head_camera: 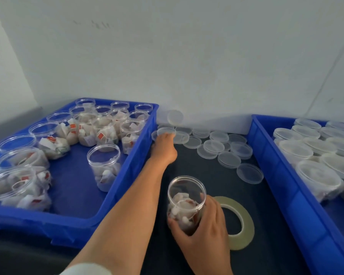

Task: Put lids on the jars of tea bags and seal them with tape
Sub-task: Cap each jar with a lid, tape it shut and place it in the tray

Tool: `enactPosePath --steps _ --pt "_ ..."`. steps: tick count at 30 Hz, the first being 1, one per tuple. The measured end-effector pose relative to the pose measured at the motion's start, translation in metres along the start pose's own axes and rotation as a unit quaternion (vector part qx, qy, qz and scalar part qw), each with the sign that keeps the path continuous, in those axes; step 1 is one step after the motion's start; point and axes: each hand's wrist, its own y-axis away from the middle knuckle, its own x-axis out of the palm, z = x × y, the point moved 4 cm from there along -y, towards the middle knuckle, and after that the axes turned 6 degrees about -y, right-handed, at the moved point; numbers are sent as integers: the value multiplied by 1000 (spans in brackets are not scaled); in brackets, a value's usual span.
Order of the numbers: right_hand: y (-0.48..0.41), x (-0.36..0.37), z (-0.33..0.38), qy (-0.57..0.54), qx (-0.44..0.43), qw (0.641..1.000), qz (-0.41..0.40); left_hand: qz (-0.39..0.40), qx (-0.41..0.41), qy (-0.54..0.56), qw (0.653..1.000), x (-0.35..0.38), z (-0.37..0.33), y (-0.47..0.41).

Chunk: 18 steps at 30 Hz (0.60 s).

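Note:
My right hand (204, 225) grips a clear open jar of tea bags (186, 197), upright on the dark table near the front. My left hand (164, 146) reaches far back and holds a clear lid (166, 131) at the edge of a pile of loose lids (216, 144). A roll of clear tape (239, 221) lies flat just right of the jar, partly under my right hand.
A blue crate (135, 175) on the left holds several open jars of tea bags. Another blue crate (276, 165) on the right holds several lidded jars. A white wall rises close behind the table.

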Motion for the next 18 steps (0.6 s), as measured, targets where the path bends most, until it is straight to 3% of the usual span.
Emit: enactPosePath --steps 3,9,16,18 --pt "-5 3 -1 -12 -17 1000 -15 -56 15 -43 997 9 9 -27" --pt "-8 4 -6 -26 -33 999 -23 -138 -28 -24 990 25 29 -37" --pt "-6 2 -3 -26 -21 999 -17 -101 3 -144 984 35 28 -7" --pt "-7 0 -1 -25 -23 999 -9 -94 23 -133 986 37 25 7"
